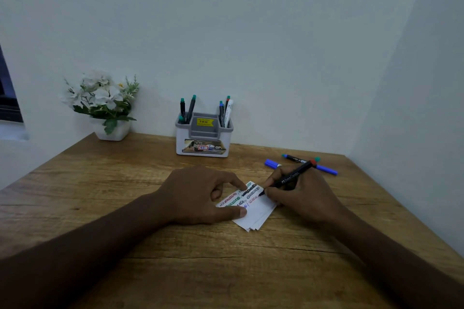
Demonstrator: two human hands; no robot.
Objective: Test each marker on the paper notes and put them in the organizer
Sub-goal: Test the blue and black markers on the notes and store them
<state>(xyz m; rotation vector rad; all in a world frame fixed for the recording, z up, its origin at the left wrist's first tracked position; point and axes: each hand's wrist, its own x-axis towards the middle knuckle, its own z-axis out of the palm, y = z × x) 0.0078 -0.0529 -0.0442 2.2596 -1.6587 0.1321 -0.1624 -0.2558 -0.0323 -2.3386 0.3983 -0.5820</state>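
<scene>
The right hand [298, 198] grips a black red-capped marker [291, 178], its tip touching the paper notes [256, 213] mid-counter [150, 246]. The left hand [198, 195] presses the notes flat with forefinger and thumb, at 9 o'clock of the tip. The organizer [204, 134] stands at 12 o'clock.

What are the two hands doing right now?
Left hand: open, fingers pressing the paper notes flat.
Right hand: closed around a black marker, tip on the notes.

white paper notes [253, 216] with multicoloured scribbles; black, red-capped marker [291, 177]
</scene>
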